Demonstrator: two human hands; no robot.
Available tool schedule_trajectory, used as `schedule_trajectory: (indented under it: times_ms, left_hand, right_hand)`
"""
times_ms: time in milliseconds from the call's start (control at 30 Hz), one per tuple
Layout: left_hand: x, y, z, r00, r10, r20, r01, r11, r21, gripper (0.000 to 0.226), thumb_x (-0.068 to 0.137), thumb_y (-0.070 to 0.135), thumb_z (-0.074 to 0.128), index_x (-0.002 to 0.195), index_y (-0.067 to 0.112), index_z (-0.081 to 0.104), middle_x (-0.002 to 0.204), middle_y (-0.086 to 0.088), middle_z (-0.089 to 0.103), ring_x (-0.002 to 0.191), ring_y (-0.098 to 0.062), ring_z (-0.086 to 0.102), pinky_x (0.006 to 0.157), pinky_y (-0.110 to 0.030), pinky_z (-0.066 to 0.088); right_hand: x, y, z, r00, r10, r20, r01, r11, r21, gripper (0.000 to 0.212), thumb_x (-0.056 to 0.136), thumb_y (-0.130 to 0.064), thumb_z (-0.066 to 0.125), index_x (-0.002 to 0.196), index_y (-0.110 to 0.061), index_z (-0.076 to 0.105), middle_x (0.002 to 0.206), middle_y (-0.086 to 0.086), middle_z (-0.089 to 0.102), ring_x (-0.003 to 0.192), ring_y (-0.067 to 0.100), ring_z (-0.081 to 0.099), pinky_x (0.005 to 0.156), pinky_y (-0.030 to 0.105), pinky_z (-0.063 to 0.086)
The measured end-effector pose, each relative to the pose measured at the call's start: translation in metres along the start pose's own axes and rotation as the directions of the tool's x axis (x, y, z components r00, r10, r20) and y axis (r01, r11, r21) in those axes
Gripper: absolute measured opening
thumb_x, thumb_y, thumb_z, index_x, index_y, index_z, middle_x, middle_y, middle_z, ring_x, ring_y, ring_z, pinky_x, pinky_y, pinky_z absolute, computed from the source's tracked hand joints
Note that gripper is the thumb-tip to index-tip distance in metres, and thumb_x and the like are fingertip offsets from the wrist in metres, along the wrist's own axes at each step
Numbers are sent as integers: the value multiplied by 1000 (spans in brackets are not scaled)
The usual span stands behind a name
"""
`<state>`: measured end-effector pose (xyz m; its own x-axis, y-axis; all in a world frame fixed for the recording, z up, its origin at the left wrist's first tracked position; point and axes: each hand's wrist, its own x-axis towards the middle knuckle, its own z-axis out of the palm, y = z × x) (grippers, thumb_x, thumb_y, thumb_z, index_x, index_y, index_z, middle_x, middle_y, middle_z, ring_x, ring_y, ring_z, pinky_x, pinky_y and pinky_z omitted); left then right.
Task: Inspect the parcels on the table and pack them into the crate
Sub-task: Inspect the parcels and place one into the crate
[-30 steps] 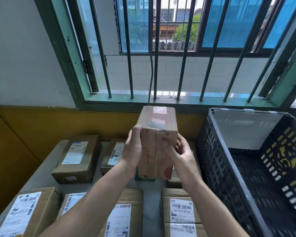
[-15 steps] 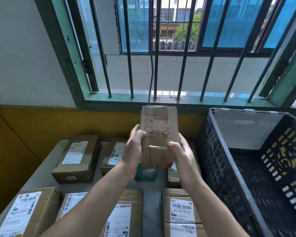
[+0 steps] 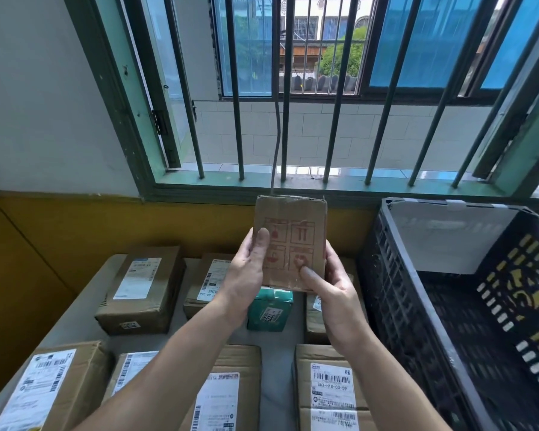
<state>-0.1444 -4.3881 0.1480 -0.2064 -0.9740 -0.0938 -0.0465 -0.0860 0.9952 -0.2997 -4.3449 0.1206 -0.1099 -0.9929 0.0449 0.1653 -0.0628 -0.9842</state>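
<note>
I hold a small brown cardboard parcel (image 3: pixel 291 231) upright above the table, its face with red handling symbols turned toward me. My left hand (image 3: pixel 246 275) grips its left edge, thumb on the front. My right hand (image 3: pixel 333 290) holds the lower right corner, thumb pressed on the front face. To the right stands the black plastic crate (image 3: pixel 417 306), with a white sheet against its far wall. Several labelled brown parcels lie on the grey table (image 3: pixel 81 309) below, among them one at back left (image 3: pixel 143 287) and one at front right (image 3: pixel 327 390).
A small green parcel (image 3: pixel 269 311) sits under the held one. A yellow wall panel and a barred green window frame (image 3: pixel 293 188) rise behind the table. More parcels fill the front left (image 3: pixel 44 390).
The held parcel has been turned in my hands: first its taped seam edge faced me, now the flat face with red symbols does. It also sits slightly lower.
</note>
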Motion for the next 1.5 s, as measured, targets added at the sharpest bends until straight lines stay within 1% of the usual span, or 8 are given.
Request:
schedule_trajectory:
  times_ms: [167, 300, 500, 667, 800, 1067, 1233, 1500]
  left_hand:
    - [-5, -2, 2, 999, -43, 10, 44, 994, -101, 45, 106, 46, 44, 146, 24, 44, 111, 0, 76, 86, -4, 76, 62, -16, 57]
    - [-4, 8, 5, 997, -66, -33, 63, 993, -95, 106, 62, 98, 48, 141, 28, 47, 118, -2, 74, 92, -9, 76, 63, -20, 59]
    - [-1, 10, 5, 987, -127, -96, 110, 980, -165, 89, 75, 91, 33, 138, 31, 53, 117, -6, 73, 104, -22, 73, 72, -35, 60]
    - [-6, 6, 7, 992, -60, -112, 47, 992, -121, 71, 80, 75, 40, 134, 32, 56, 115, -7, 71, 112, -27, 66, 89, -49, 59]
    - [-11, 4, 10, 997, 42, -62, -45, 998, -39, 72, 78, 65, 45, 145, 37, 40, 111, 2, 70, 103, -13, 67, 67, -21, 55]
    - [-7, 3, 7, 995, 3, -102, -7, 999, -37, 42, 107, 52, 37, 146, 39, 47, 132, 0, 66, 110, -13, 65, 77, -28, 53]
    - [-8, -1, 1, 978, -150, -147, 154, 988, 14, 100, 83, 76, 55, 162, 29, 17, 139, 3, 53, 110, -13, 54, 89, -26, 41]
    - [-12, -18, 9, 933, -338, -125, 205, 785, -585, 36, 102, 46, 55, 114, 19, 74, 97, -9, 81, 76, -18, 77, 58, -26, 59]
  right_hand:
    - [1, -2, 1, 1000, 16, -23, -15, 1000, 26, 72, 98, -23, 68, 160, -34, 32, 135, -3, 68, 112, 7, 71, 83, 20, 59]
    - [-3, 6, 2, 1000, -26, -16, 25, 999, -43, 73, 98, -14, 66, 158, -40, 32, 143, -5, 61, 124, 6, 64, 91, 24, 59]
    - [-4, 7, 1, 999, -29, 14, 29, 999, -40, 79, 95, -3, 68, 157, -37, 35, 146, -8, 58, 132, 9, 57, 90, 23, 58]
    - [-4, 0, 5, 999, 36, -11, -36, 999, 4, 90, 81, -49, 82, 157, -43, 33, 138, -8, 63, 121, 6, 65, 90, 27, 60]
    - [-2, -8, 10, 995, 76, -66, -74, 997, 37, 97, 64, -76, 72, 149, -36, 47, 120, -2, 74, 99, 4, 73, 70, 20, 59]
    - [1, -7, 5, 988, 118, -99, -91, 965, 244, 34, 107, -34, 44, 130, -19, 63, 92, -2, 76, 76, 8, 70, 58, 22, 54]
    - [0, -3, 2, 982, 141, -127, -95, 945, 314, 41, 108, -35, 36, 134, -16, 62, 107, 10, 71, 91, 18, 62, 73, 32, 51]
    - [-1, -5, 5, 981, 116, -154, -46, 917, 396, 42, 108, -30, 36, 145, -18, 54, 128, 21, 65, 92, 15, 66, 65, 26, 55]
